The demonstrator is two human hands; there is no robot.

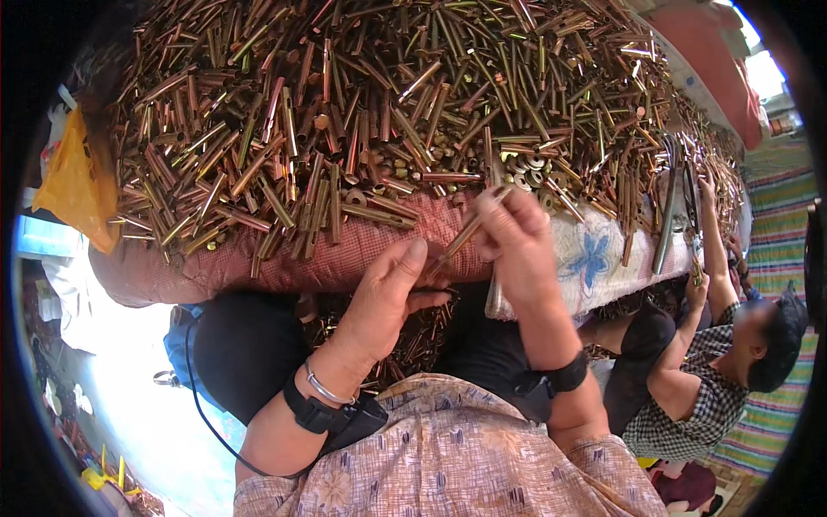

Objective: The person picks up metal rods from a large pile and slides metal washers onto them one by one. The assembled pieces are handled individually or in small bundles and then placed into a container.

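My right hand (521,246) is closed, its thumb and fingers pinching a slim brassy metal tube (465,240) that slants down to the left. Beside the tube's lower end is my left hand (392,284), thumb raised and fingers stretched apart. Its fingertips are slightly blurred, and I cannot tell whether they touch the tube. In front of both hands spreads a big heap of similar metal tubes (362,121), with small nuts among them. Flat ring washers (527,171) lie just beyond my right hand.
A red padded cloth roll (207,271) and a white cloth with a blue flower (594,258) edge the heap. At the right a co-worker in a checked shirt (680,414) handles long metal pieces. A yellow plastic bag (77,185) hangs at the left. More tubes lie below, between my knees.
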